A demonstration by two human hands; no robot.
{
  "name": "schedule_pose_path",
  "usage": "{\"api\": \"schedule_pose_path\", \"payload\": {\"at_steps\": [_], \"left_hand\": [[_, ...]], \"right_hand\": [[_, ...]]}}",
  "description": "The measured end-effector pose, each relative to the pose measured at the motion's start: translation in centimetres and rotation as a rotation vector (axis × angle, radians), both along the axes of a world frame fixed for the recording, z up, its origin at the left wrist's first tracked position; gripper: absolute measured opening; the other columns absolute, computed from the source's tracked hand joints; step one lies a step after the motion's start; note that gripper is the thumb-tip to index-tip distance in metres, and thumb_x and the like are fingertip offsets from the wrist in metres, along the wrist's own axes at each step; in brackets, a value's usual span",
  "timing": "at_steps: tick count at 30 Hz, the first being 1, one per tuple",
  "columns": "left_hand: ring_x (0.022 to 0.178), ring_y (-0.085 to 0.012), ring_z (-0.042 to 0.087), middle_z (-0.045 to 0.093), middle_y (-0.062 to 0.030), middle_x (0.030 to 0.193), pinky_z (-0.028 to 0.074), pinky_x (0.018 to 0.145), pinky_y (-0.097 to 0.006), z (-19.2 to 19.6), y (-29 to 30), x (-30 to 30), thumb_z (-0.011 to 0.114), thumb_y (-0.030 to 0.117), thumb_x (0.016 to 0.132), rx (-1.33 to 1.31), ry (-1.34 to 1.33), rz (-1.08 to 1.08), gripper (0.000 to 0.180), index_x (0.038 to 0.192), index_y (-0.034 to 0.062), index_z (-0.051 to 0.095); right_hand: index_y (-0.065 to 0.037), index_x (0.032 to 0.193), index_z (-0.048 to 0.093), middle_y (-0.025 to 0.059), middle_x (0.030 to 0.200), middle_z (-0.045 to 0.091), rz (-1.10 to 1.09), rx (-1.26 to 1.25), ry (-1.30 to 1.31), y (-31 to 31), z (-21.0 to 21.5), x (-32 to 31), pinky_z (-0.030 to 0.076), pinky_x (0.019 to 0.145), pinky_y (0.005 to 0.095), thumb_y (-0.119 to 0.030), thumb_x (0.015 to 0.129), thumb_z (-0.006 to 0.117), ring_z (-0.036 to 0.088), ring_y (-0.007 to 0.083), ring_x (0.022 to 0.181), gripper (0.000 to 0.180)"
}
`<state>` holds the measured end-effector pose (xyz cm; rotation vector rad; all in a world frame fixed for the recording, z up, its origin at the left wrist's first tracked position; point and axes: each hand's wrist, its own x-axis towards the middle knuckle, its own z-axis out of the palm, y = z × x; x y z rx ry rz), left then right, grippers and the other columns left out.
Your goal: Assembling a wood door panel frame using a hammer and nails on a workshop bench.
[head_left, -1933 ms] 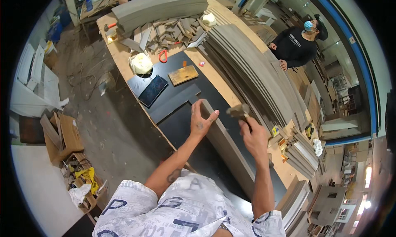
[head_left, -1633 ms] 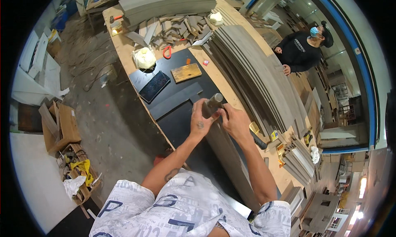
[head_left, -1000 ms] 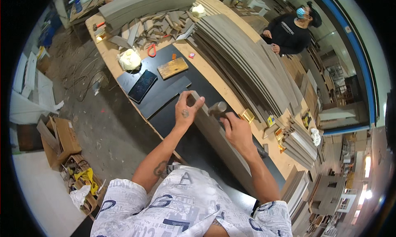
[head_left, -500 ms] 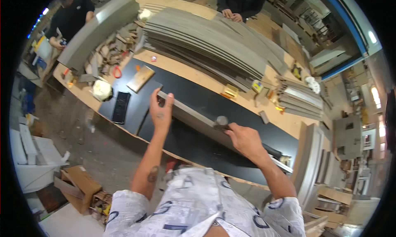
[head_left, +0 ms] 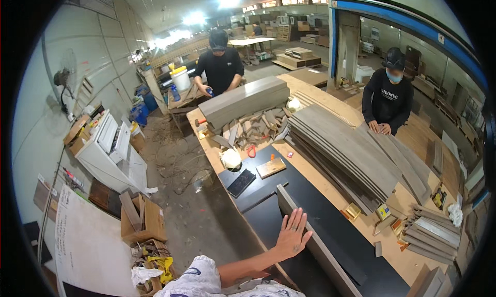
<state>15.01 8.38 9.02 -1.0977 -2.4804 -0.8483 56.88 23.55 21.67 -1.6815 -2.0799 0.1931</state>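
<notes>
My left hand (head_left: 292, 238), fingers stretched and spread, lies against the near face and upper edge of a long grey board (head_left: 320, 245). The board stands on its edge on the black worktop panel (head_left: 361, 234), running toward the lower right, where the frame cuts it off. My right hand is out of view. Beyond the board's far end lie a black phone (head_left: 241, 183) and a small light wooden block (head_left: 271, 168).
Stacked grey boards (head_left: 343, 152) cover the bench's far side. Offcuts (head_left: 256, 129) are heaped beside a larger grey stack (head_left: 245, 102). Shorter strips (head_left: 431, 235) lie at right. Two people in black (head_left: 219, 69) work across the bench. A white cabinet (head_left: 111, 142) and cardboard box (head_left: 144, 219) stand at left.
The view has swung up and to the left. My right hand, which gripped a hammer-like tool over the board, has left the picture. My left hand has opened flat from curling round the board's end.
</notes>
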Motion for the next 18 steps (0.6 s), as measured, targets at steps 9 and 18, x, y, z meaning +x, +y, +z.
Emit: {"api": "schedule_pose_path", "payload": {"at_steps": [9,18], "left_hand": [[0.135,-0.0401,0.040,0.047,-0.0252,0.140,0.028,0.109,-0.060,0.4,0.3,-0.5,0.057,0.040,0.095,-0.081,0.189,0.040,0.060,0.130,-0.0080,0.051],[0.108,-0.0329,0.055,0.058,-0.0153,0.105,0.037,0.098,-0.048,-0.2,0.9,-9.4,0.069,0.028,0.086,0.091,0.170,-0.024,0.026,0.090,0.0037,0.061]], "right_hand": [[-0.002,0.123,0.062,0.0130,0.115,0.065,-0.556,-0.422,0.366,2.5,-11.3,10.2,0.049,0.084,0.0341,-0.037,0.099,0.056,0.062,0.0215,0.098,0.043],[-0.005,0.124,0.059,0.0097,0.103,0.060,-0.506,-0.524,0.546,4.2,-13.2,9.3,0.045,0.072,0.0321,-0.030,0.097,0.057,0.057,0.0190,0.085,0.037]]}}
